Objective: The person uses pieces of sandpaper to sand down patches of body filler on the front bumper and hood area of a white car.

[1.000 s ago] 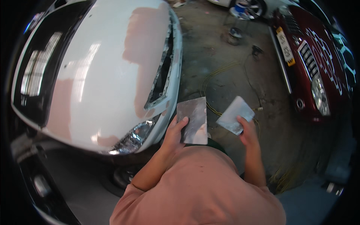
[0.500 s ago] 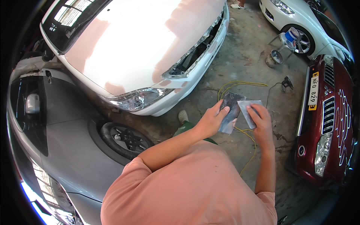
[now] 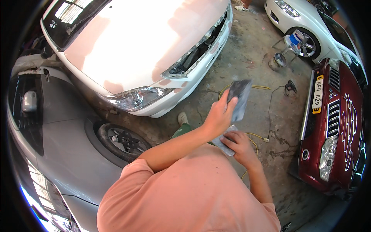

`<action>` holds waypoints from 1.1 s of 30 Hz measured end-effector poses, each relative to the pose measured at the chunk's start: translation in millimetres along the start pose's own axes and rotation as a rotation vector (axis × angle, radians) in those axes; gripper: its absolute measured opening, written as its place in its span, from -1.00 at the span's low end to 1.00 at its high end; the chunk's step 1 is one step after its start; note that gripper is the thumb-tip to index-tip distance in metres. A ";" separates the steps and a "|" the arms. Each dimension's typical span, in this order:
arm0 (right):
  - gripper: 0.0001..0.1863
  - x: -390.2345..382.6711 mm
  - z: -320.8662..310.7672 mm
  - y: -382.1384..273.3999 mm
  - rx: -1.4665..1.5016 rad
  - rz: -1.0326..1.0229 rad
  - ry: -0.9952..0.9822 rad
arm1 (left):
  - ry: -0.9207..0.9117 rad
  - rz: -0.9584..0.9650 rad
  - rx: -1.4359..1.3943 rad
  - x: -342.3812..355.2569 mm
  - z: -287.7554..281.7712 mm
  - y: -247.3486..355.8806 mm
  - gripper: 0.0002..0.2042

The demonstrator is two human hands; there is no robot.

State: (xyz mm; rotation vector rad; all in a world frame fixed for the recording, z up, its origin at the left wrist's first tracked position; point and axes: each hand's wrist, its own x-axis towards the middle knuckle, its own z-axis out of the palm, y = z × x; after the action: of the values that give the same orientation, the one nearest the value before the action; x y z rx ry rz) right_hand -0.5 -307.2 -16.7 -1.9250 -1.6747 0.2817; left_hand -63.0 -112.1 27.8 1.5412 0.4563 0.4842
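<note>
Dark grey plate point(image 3: 240, 100), head view: sits farther out from the pink shirt point(image 3: 189, 189) than half a second ago.
Pale plate point(image 3: 223, 145): lies closer in to the shirt than in that frame; no longer level with the dark plate, now on its near side.
Left hand point(image 3: 219, 118): grips the dark plate by its left edge, thumb on the face.
Right hand point(image 3: 241, 147): grips the pale plate, fingers bent across it; lies nearer the shirt than the left.
Plate to plate: pale just beside the near end of dark; touching or apart, cannot tell.
Dark plate's long axis: points outward, far end leaning slightly right.
Plates from hands: dark, beyond and right of the left hand; pale, left of the right hand, beside the left wrist.
White car point(image 3: 135, 54): stands ahead-left, hood patched pinkish.
</note>
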 end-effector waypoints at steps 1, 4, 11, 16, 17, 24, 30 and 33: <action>-0.55 -7.6 12.2 0.4 0.033 0.023 -0.037 | -0.015 0.000 -0.049 4.3 -1.0 13.1 -0.63; -0.44 -13.7 -3.6 0.9 0.079 0.128 0.254 | -0.042 -0.005 0.033 12.1 -10.7 14.2 -0.64; -0.38 0.8 -25.1 -27.7 0.017 -0.060 0.455 | 0.048 -0.409 -0.744 -3.2 17.8 -34.1 -0.67; -0.37 -12.8 6.0 18.6 -0.031 0.191 0.372 | 0.090 -0.428 -0.673 -7.9 2.9 -32.8 -0.65; -0.38 -19.4 8.5 31.2 -0.047 0.261 0.331 | 0.106 -0.360 -0.647 -6.6 1.2 -26.5 -0.66; -0.42 9.1 -31.6 10.9 -0.262 0.220 0.413 | 0.108 0.045 -0.040 11.0 -31.7 7.4 -0.68; -0.50 62.7 -49.0 4.5 -0.317 0.121 0.355 | 0.104 0.219 0.224 21.7 -42.6 4.9 -0.69; -0.52 84.4 -36.8 8.9 -0.192 0.070 0.127 | 0.174 0.210 0.266 32.7 -49.7 -2.6 -0.72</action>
State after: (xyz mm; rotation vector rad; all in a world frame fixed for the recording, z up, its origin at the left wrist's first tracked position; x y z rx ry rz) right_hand 42.1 -236.9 25.7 -2.0973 -1.6025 0.0244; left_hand -63.9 -52.6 26.7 1.8222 0.5106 0.7485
